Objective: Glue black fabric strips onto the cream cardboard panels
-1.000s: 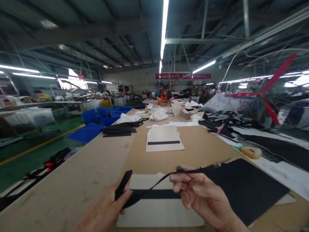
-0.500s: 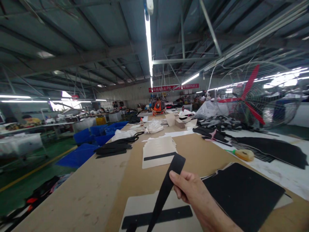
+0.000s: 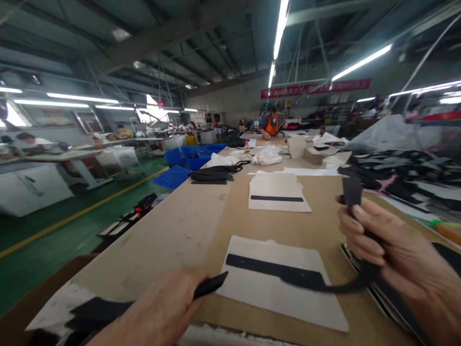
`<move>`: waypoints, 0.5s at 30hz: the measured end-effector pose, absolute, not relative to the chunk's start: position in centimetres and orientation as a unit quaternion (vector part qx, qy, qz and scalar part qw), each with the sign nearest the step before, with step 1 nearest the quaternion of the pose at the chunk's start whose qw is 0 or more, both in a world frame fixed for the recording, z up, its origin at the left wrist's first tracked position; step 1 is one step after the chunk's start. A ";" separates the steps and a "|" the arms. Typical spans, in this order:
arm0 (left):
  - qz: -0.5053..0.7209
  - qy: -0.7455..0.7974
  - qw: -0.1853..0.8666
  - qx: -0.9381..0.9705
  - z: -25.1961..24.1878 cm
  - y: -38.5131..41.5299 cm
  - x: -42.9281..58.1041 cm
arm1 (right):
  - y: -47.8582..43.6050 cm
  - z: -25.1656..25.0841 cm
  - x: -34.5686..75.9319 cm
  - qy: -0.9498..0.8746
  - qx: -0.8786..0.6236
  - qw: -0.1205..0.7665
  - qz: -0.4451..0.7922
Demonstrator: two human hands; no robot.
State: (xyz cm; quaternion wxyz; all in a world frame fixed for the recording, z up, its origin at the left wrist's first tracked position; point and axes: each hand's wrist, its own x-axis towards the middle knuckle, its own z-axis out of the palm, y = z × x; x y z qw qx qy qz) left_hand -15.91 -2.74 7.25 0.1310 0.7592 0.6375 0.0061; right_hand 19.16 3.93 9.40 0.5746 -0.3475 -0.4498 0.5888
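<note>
My right hand (image 3: pixel 392 245) is closed round a long black strip (image 3: pixel 352 191), whose lower part curves left over a pale board. My left hand (image 3: pixel 169 298), closed and a little blurred, grips a dark piece (image 3: pixel 211 284) that sticks out past its fingers toward the board. On the near pale board (image 3: pixel 281 305) lies a flat black strip (image 3: pixel 259 265). Farther back sits a stack of pale boards (image 3: pixel 275 185) with another black strip (image 3: pixel 276 198) across the top one. Black pieces (image 3: pixel 97 312) lie under and left of my left wrist.
Black fabric pieces (image 3: pixel 212 174) and a clear plastic bag (image 3: pixel 267 155) lie farther up the table (image 3: pixel 180 242). A person in an orange apron (image 3: pixel 272 126) is at the far end. Blue bins (image 3: pixel 173 176) stand on the floor to the left.
The view has turned left. My left hand has come into view, holding a dark piece. My right hand has moved right with its strip, away from the near board.
</note>
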 end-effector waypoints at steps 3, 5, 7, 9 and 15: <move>-0.036 0.621 0.098 0.777 6.6 -1.5 -16.4 | 5.7 8.2 18.8 -0.548 -0.423 0.409 0.594; -0.046 0.596 0.075 0.798 5.2 -0.5 -15.9 | 6.7 6.8 16.9 -0.592 -0.461 0.292 0.593; -0.029 0.567 0.051 0.822 3.6 0.5 -15.2 | 7.7 5.5 14.7 -0.615 -0.480 0.215 0.588; 0.006 0.549 0.023 0.836 2.2 1.5 -14.4 | 8.7 4.3 12.7 -0.640 -0.485 0.175 0.570; 0.043 0.537 0.008 0.842 0.0 4.4 -13.9 | 12.4 2.3 9.2 -0.700 -0.505 0.145 0.483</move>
